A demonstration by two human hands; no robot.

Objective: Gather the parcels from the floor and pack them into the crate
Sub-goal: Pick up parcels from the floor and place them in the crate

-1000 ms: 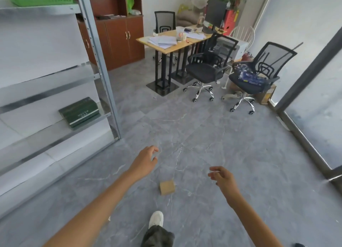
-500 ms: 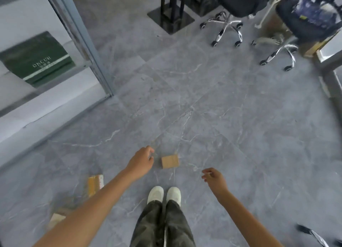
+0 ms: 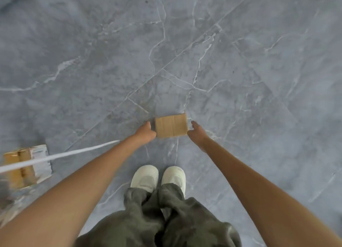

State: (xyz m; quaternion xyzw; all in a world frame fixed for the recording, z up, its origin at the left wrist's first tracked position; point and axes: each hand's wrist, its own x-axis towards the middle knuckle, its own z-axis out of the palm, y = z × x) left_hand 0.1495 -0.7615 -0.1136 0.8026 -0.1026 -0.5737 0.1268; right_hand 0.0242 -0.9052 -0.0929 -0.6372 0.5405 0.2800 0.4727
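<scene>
Where half a second ago my hands hung short of the box (image 3: pixel 171 125), they now flank it on the floor (image 3: pixel 240 71): left hand (image 3: pixel 146 132) touching its left edge, right hand (image 3: pixel 196 131) open just beside its right edge. Another parcel (image 3: pixel 26 166) lies far left.

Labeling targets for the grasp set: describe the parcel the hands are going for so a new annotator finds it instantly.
Start at the grey marble-look floor and find the white shoes at bottom centre. Just ahead of them lies a small flat cardboard parcel, flanked by the left hand and right hand. Unlike the parcel at the left edge, it is plain brown with tape strips and carries no white label.
</scene>
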